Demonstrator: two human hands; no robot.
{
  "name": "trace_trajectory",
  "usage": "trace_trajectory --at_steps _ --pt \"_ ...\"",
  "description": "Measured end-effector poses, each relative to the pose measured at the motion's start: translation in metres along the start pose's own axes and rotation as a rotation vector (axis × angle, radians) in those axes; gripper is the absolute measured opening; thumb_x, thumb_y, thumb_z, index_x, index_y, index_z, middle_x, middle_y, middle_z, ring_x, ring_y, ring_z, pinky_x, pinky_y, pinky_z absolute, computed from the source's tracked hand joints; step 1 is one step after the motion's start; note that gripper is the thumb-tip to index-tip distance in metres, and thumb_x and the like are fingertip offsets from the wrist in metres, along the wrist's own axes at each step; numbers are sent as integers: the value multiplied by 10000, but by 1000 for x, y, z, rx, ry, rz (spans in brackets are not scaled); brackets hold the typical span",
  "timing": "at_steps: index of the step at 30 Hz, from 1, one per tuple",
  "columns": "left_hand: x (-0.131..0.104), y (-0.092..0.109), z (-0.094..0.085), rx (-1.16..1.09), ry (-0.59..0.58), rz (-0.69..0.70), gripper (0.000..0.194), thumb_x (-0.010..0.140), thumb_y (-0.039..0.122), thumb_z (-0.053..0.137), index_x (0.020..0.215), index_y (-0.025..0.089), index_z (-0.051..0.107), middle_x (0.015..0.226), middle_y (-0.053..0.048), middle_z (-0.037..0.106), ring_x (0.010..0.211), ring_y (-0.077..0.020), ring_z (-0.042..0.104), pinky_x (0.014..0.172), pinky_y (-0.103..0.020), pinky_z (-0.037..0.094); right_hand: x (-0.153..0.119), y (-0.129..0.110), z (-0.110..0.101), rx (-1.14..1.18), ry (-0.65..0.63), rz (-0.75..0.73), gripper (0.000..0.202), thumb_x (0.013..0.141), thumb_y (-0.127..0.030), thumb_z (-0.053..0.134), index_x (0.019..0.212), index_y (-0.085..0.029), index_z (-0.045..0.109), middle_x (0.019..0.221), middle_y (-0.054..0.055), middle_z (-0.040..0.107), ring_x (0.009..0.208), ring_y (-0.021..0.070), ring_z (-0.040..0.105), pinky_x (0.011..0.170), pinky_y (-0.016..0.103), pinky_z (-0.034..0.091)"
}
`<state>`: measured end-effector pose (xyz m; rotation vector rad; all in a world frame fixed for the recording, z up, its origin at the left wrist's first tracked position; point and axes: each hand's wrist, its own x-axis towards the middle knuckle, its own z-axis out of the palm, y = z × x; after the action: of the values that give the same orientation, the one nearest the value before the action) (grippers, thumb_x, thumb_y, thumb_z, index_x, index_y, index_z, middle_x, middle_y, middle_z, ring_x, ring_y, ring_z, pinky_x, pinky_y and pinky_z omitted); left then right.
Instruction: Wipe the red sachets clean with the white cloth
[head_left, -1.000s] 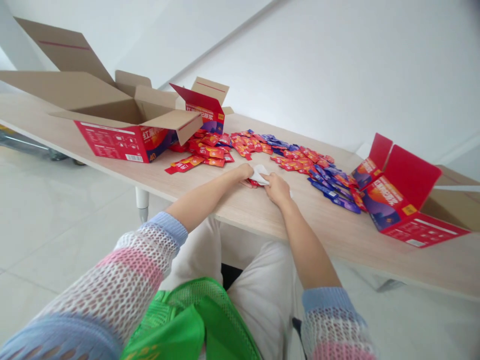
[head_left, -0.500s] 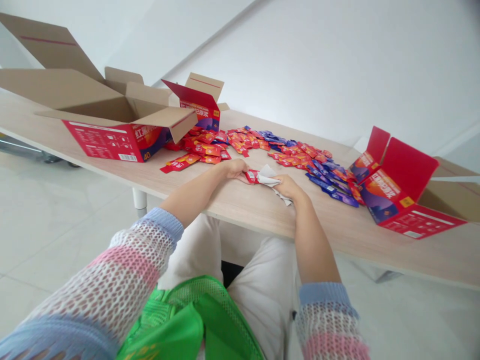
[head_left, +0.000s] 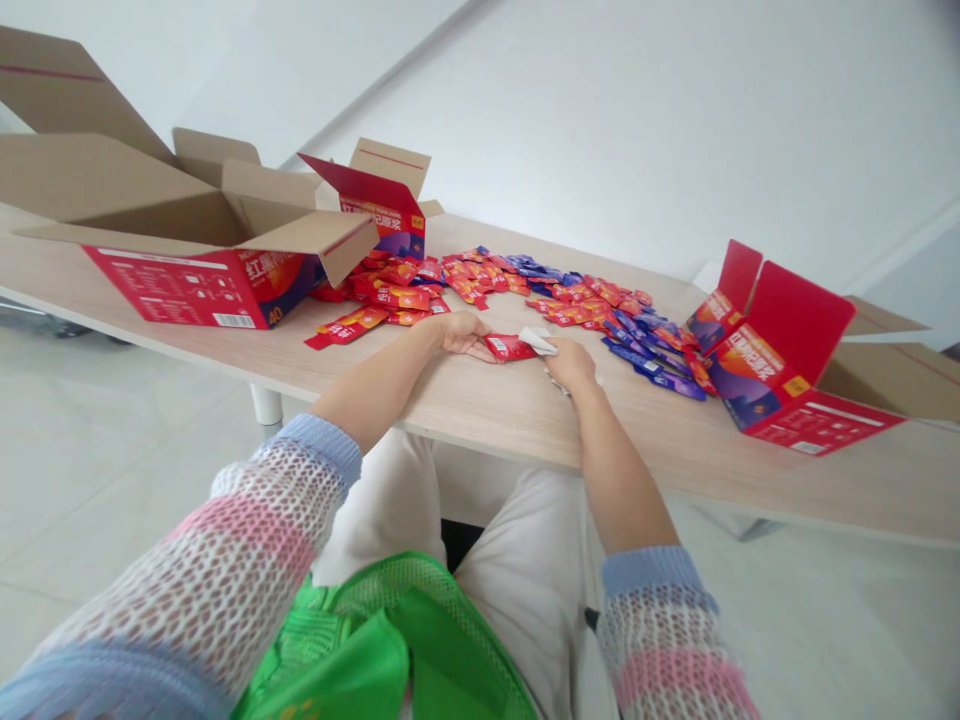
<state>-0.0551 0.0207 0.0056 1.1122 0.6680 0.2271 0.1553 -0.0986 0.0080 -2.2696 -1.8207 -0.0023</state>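
Near the front of the table, my left hand (head_left: 463,335) is closed on one end of a red sachet (head_left: 510,347). My right hand (head_left: 571,365) grips a crumpled white tissue (head_left: 538,340), which lies against the sachet's other end. Part of the tissue also hangs below the right fingers. Just beyond my hands lie loose red sachets (head_left: 397,295) on the left. More red sachets (head_left: 589,300) and a pile of purple sachets (head_left: 652,350) are on the right.
A large open carton (head_left: 172,285) stands at the left on the wooden table (head_left: 450,395), with a smaller open box (head_left: 386,220) behind it. Another open red box (head_left: 780,375) is at the right. A white wall (head_left: 637,130) rises behind the table.
The tissue has moved off part of the red sachet toward its right end, showing more of the sachet. The view has shifted slightly; both hands keep their hold.
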Motion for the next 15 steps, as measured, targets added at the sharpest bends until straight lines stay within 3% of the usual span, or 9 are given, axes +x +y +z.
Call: trace_trajectory --at_steps 7,15 --pt "1 -3 -7 -39 -125 25 351 926 51 330 1208 7 536 966 -181 702 897 -214 697 872 -349 509 -3 -19 5 84 -16 -346 441 826 -216 527 1254 -281 614 1056 40 683 946 193 615 784 208 432" --pt "-5 -5 2 0 -54 43 311 925 47 362 1131 -3 588 881 -158 716 863 -198 700 872 -328 504 4 -3 13 524 -203 -547 283 772 -287 582 977 -162 733 787 15 688 651 123 584 589 180 429"
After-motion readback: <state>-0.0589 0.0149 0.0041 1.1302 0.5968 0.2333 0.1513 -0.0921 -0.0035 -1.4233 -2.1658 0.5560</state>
